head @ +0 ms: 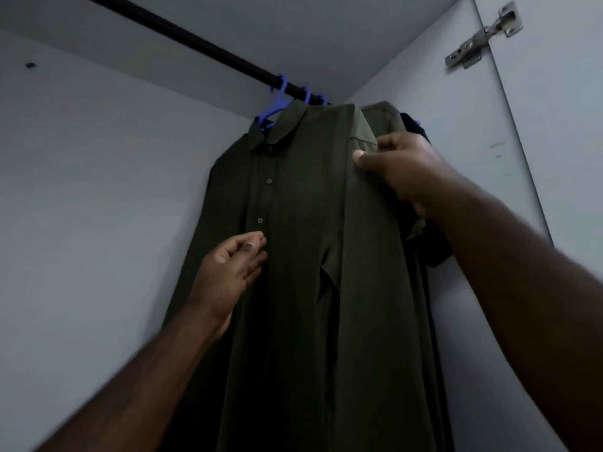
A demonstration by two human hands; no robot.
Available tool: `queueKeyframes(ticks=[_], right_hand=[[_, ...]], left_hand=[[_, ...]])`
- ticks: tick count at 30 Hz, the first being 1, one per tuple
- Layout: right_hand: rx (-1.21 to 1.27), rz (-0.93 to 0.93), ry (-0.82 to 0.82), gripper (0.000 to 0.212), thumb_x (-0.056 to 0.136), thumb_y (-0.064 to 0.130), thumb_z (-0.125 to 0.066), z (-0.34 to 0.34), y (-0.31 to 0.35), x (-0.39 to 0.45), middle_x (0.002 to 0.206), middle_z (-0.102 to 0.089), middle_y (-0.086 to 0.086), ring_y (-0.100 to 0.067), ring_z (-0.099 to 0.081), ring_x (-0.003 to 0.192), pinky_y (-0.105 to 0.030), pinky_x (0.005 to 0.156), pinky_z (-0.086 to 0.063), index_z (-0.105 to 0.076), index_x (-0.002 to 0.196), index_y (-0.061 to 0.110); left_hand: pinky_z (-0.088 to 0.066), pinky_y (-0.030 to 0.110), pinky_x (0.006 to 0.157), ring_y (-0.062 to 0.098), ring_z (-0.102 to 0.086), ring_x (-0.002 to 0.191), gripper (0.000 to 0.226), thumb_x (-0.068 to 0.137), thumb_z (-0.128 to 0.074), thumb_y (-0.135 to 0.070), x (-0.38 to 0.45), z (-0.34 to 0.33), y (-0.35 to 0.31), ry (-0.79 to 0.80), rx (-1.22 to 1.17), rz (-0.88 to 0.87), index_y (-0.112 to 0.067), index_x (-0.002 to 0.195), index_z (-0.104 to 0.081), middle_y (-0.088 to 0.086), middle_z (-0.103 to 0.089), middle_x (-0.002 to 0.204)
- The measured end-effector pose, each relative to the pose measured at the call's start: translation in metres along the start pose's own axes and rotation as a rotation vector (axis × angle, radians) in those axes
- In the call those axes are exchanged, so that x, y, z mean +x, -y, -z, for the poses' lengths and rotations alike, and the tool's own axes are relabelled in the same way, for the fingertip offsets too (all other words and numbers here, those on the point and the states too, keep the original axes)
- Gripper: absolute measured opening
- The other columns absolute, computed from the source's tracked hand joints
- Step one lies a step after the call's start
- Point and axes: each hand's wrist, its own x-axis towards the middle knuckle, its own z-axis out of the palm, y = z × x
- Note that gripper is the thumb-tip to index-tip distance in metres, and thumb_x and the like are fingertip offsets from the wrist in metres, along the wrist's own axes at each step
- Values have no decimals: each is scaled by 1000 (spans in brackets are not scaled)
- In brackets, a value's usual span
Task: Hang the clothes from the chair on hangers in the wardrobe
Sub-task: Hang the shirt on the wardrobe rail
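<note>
A dark olive button-up shirt (303, 223) hangs on a blue plastic hanger (277, 102) from the black wardrobe rail (182, 34). My right hand (401, 171) pinches the shirt's right shoulder between thumb and fingers. Lower down, my left hand (231, 269) is at the button placket, fingertips held together against the fabric near a button. Two more blue hooks (315, 96) sit on the rail behind, carrying another olive garment (383, 120) and a black one (416, 125), mostly hidden.
White wardrobe walls (81, 174) close in on the left and back. The door (561, 141) with a metal hinge (483, 37) stands at the right. The rail runs bare toward the upper left.
</note>
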Motion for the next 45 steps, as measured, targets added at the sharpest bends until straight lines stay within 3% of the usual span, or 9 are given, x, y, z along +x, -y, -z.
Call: queueKeyframes(ticks=[4,9,15,21,27,32,36,40,45], right_hand=[[-131,118,-126,70,81,50,-76,0,-22,-74,133,-58,5,-11,-57,114,-37,96,-53,-47,141,29],[-192,177,-225,44,85,44,-70,-5,-55,-171,111,-58,13,1,-56,98,-15,78,-45,-58,124,28],[22,-33,-295,16,88,34,-69,12,-100,-231,92,-68,10,-2,-65,85,-24,73,-56,-66,103,30],[329,-453,-117,28,92,29,-67,24,-131,-255,110,-72,5,-15,-67,105,-40,94,-55,-67,118,21],[539,-506,0,20,98,16,-60,47,-125,-270,105,-74,-3,-17,-71,97,-26,73,-57,-68,116,13],[384,-650,106,22,97,28,-63,68,-145,-298,114,-68,4,-17,-61,111,-39,100,-50,-66,118,21],[714,-873,354,27,98,33,-61,53,-140,-332,116,-73,-5,-26,-69,107,-43,98,-52,-66,119,17],[955,-893,288,29,89,19,-70,42,-117,-355,111,-74,-11,-26,-70,99,-39,87,-55,-70,117,9],[934,-711,275,18,85,11,-74,37,-73,-376,89,-73,-9,-19,-65,77,-32,74,-54,-74,103,8]], left_hand=[[-55,33,92,13,-70,105,17,100,-57,-20,-29,-9,8,-24,80,-43,-23,112,-68,-2,-74,110],[-58,31,76,12,-71,83,11,96,-62,-21,-82,-30,12,14,154,-13,-22,102,-71,-2,-75,92],[-58,23,73,6,-70,87,10,93,-66,-26,-141,-42,22,15,239,-25,-27,102,-71,-10,-73,94],[-56,25,82,1,-67,96,27,89,-70,-41,-188,-69,28,127,363,207,-33,115,-67,-14,-71,103],[-52,13,63,-3,-69,79,15,92,-71,-28,-218,-106,13,109,382,297,-24,107,-69,-7,-73,93],[-61,39,85,15,-73,95,14,96,-66,-24,-245,-112,-13,9,225,455,-16,105,-73,-1,-76,99],[-59,36,75,17,-73,84,10,97,-63,-16,-259,-104,-46,-52,85,469,-11,98,-71,6,-77,91],[-53,25,60,13,-66,65,13,97,-62,-14,-269,-77,-86,-136,104,402,-16,85,-68,1,-72,76],[-46,30,69,17,-61,72,9,97,-62,-19,-273,-30,-125,-225,221,354,-16,91,-68,0,-71,80]])
